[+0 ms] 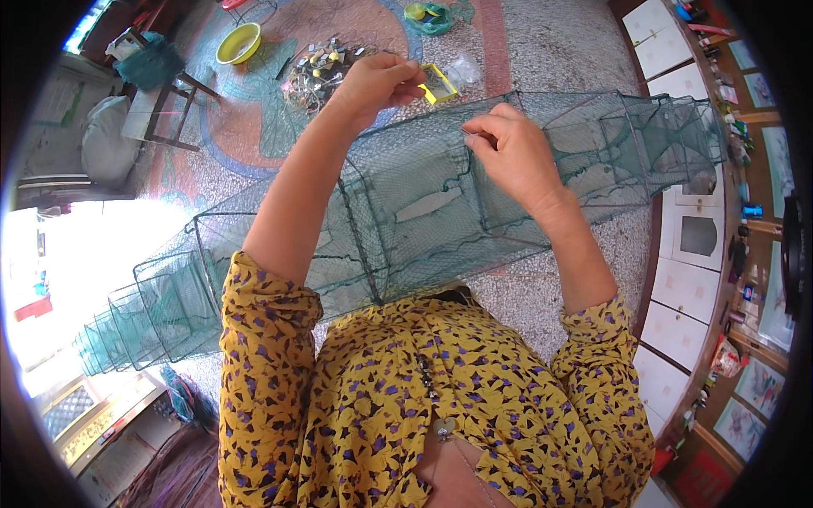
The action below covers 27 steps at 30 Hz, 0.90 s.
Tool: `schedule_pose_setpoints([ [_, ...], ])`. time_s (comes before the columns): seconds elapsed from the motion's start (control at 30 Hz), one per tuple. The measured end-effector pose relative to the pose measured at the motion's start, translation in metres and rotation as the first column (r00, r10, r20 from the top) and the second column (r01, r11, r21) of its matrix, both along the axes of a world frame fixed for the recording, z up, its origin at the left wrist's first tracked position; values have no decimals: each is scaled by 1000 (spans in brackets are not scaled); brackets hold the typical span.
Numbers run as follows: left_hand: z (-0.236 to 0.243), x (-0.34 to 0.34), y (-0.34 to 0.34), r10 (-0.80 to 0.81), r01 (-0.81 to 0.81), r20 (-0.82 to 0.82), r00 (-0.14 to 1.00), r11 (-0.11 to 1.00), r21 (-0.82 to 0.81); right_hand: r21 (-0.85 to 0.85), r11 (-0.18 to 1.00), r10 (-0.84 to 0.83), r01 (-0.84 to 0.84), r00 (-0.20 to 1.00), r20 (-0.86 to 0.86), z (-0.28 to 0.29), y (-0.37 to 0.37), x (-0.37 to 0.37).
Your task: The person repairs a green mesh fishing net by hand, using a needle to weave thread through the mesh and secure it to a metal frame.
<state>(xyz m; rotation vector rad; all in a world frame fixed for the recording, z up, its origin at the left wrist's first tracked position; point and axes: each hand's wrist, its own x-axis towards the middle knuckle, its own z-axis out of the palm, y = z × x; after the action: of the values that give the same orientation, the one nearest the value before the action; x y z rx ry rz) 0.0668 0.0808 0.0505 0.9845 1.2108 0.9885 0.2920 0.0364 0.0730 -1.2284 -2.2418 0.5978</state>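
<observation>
A long green mesh cage net (406, 220) with square wire frames stretches across my lap from lower left to upper right. My right hand (506, 152) pinches the upper edge of the mesh near a frame, fingers closed on the netting. My left hand (377, 80) is raised above the net with fingertips pinched together; a thin thread may run from it, too fine to tell. Both forearms rise from yellow patterned sleeves (271, 339).
On the floor beyond lie a pile of small hardware and clips (318, 72), a yellow box (440, 83), a yellow bowl (239, 42) and a wooden stool (165, 102). White cabinets (686, 288) line the right side. Bright doorway light at left.
</observation>
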Motion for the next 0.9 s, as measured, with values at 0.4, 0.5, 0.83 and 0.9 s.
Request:
schedule_pose_setpoints([
  [0.4,-10,1,-11,-96,98,42,994,994,-43,-53,994,-106,95,957,-269,-21,-4,-26],
  [0.5,-10,4,-12,-145,138,-80,986,987,-86,-71,995,-93,73,934,-344,-26,1,-34],
  [0.83,-12,18,-19,96,-28,-214,972,953,301,318,942,-154,106,980,128,-12,5,-48],
  [0.9,-9,17,-17,162,-53,-201,966,886,460,362,923,-163,133,985,52,-5,11,-51],
])
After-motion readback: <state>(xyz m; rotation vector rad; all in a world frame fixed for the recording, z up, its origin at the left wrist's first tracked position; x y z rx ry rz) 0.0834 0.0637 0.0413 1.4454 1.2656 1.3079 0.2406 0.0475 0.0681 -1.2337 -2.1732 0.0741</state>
